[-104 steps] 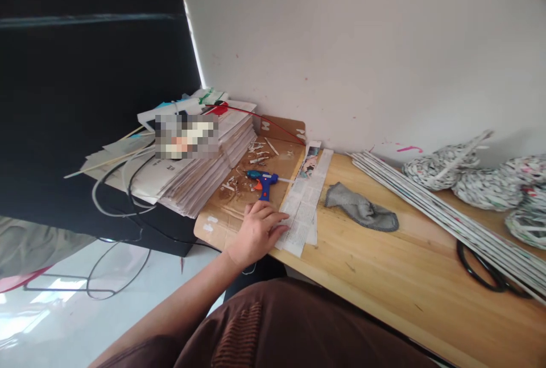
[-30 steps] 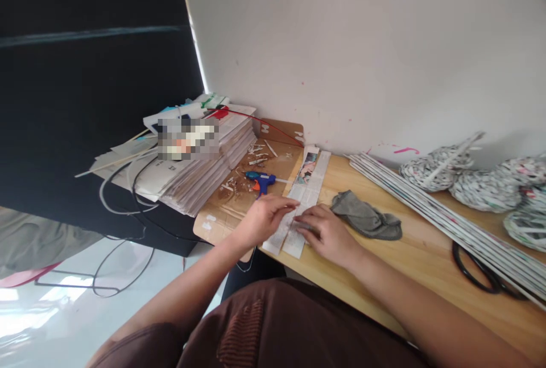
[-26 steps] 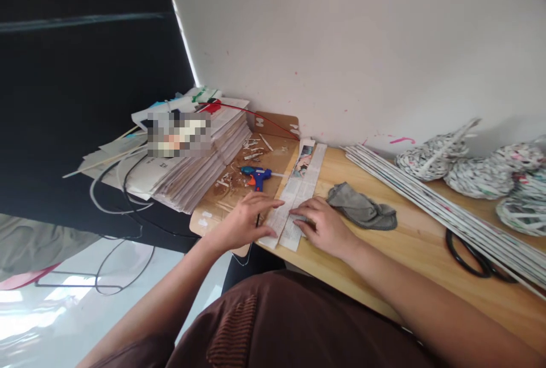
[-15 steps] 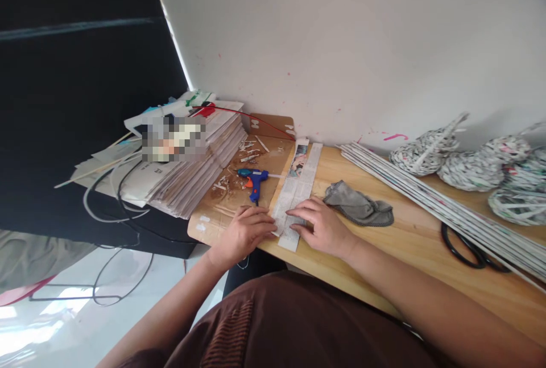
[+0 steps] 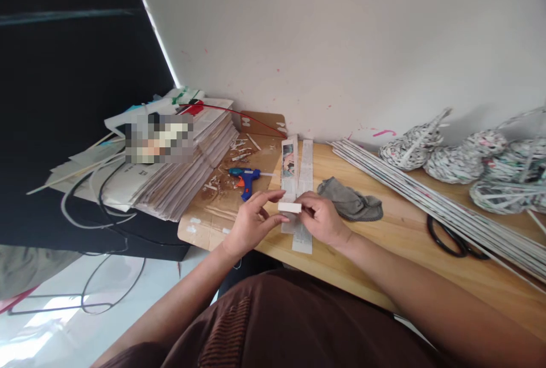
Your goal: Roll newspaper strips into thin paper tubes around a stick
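Two lengths of newspaper strips lie side by side on the wooden table, pointing away from me. The left newspaper strips [image 5: 289, 166], with a printed picture, look like a thick stack, and their pale near end faces me, raised off the table. My right hand [image 5: 322, 219] pinches that end at its right corner. Around the left side my left hand [image 5: 256, 219] is curved, thumb and fingers apart; whether the fingertips touch the paper is hard to tell. The right newspaper strips [image 5: 306, 172] lie flat, partly hidden by my right hand.
On cardboard [image 5: 260, 152] at the left lie a blue glue gun [image 5: 246, 180] and paper scraps. A tall paper stack [image 5: 183, 180] stands beyond. To the right are a grey cloth [image 5: 350, 200], black-handled scissors [image 5: 446, 237], rolled paper sticks [image 5: 401, 189] and paper-cord bundles [image 5: 456, 164].
The near end of the left strips has come up off the table. My right hand has closed on it, and my left hand has opened beside it. The view has shifted slightly.
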### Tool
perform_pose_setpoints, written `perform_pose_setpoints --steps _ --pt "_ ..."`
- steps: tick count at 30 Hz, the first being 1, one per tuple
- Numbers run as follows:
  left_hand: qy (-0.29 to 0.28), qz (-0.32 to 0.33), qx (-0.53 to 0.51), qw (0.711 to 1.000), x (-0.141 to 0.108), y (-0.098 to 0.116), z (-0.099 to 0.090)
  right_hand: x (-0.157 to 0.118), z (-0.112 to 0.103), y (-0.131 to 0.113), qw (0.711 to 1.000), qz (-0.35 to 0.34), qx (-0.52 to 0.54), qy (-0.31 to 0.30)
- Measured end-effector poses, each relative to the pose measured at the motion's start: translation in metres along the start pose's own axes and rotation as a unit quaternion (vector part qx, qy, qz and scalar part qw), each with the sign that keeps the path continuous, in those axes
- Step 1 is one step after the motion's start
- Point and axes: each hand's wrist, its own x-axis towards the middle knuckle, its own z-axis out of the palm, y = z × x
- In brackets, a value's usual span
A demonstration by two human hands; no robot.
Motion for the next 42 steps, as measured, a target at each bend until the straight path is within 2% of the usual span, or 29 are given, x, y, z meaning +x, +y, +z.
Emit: perform_pose_setpoints --steps 3,6,12,17,21,27,30,33,36,38,40,42 --pt "0.004 -0.037 -0.055 0.998 -0.002 -0.004 0.005 0.001 0.001 -0.001 0.997 0.070 0.023 0.028" --pt "0.025 -0.076 -0.103 0.991 -0.005 -0.008 0.011 0.001 0.003 0.002 0.988 0.125 0.086 0.031" --pt "0.071 -0.166 -0.194 0.964 0.001 -0.009 0.019 0.001 0.005 0.012 0.964 0.174 0.202 0.024" --pt "0.103 -0.145 -0.335 0.925 0.000 0.001 0.010 0.006 0.001 0.013 0.910 0.280 0.293 0.088" --pt "0.048 -0.169 -0.365 0.914 -0.018 0.008 -0.008 0.009 -0.001 0.013 0.884 0.294 0.346 0.116" --pt "-0.125 -0.302 -0.249 0.912 -0.064 0.002 -0.052 0.010 -0.008 0.009 0.869 0.288 0.372 0.155" --pt "-0.180 -0.360 -0.134 0.905 -0.090 -0.005 -0.076 0.017 -0.018 0.007 0.853 0.283 0.384 0.211" --pt "-0.224 -0.409 -0.048 0.883 -0.117 -0.016 -0.092 0.026 -0.029 0.008 0.830 0.290 0.389 0.274" --pt "-0.264 -0.403 0.082 0.873 -0.141 -0.032 -0.101 0.033 -0.037 0.010 0.812 0.294 0.398 0.311" --pt "-0.271 -0.366 0.160 0.876 -0.154 -0.044 -0.106 0.035 -0.040 0.011 0.803 0.296 0.402 0.327" --pt "-0.267 -0.343 0.201 0.878 -0.164 -0.056 -0.111 0.037 -0.042 0.012 0.795 0.300 0.404 0.338" --pt "-0.245 -0.368 0.201 0.874 -0.174 -0.068 -0.118 0.037 -0.045 0.015 0.797 0.296 0.397 0.346"
